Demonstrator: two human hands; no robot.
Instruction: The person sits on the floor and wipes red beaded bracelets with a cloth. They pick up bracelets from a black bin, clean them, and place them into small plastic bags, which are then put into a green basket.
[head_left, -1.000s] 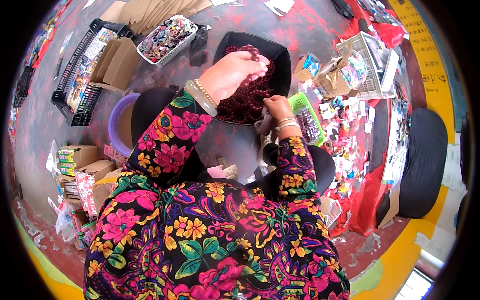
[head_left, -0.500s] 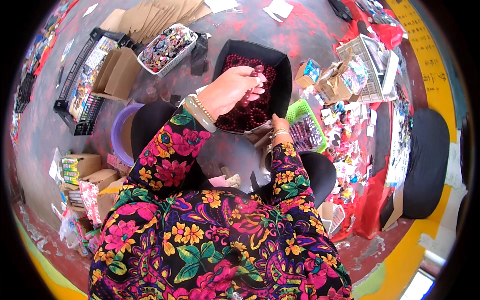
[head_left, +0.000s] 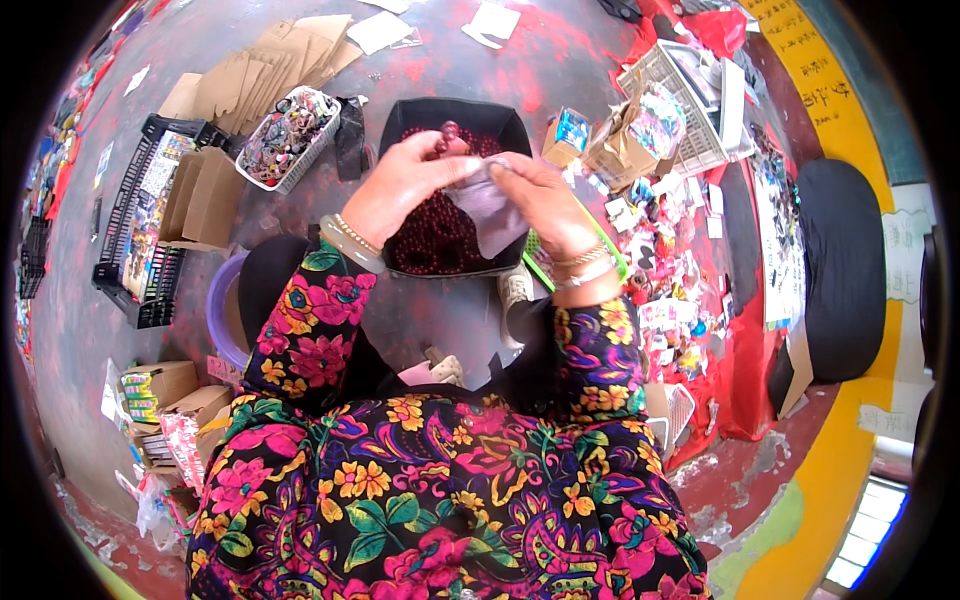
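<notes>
Right above the black bin (head_left: 480,113), the left hand (head_left: 400,190) has its fingers curled around some dark red beads (head_left: 450,133), a few poking up past the knuckles. The right hand (head_left: 548,205) is pinching a lilac cloth (head_left: 490,218) by its top edge, and the rest just hangs down inside the bin's outline. Thumbs nearly meet, and honestly can't tell if the left one has hold of the cloth too. Inside the bin there's a whole bead pile (head_left: 425,240), same deep red. The bin's on the floor (head_left: 430,322), with a shoe (head_left: 516,292) just below its near right corner and a green basket (head_left: 622,265) off its right side, mostly hidden by the right arm. Small box (head_left: 567,135) with blue packs right of the bin's far end. Left of the bin you get a black bag (head_left: 350,138), then a white basket (head_left: 303,166) crammed with little bits, then an open carton (head_left: 203,205), and the purple tub (head_left: 220,312) is down at lower left.
</notes>
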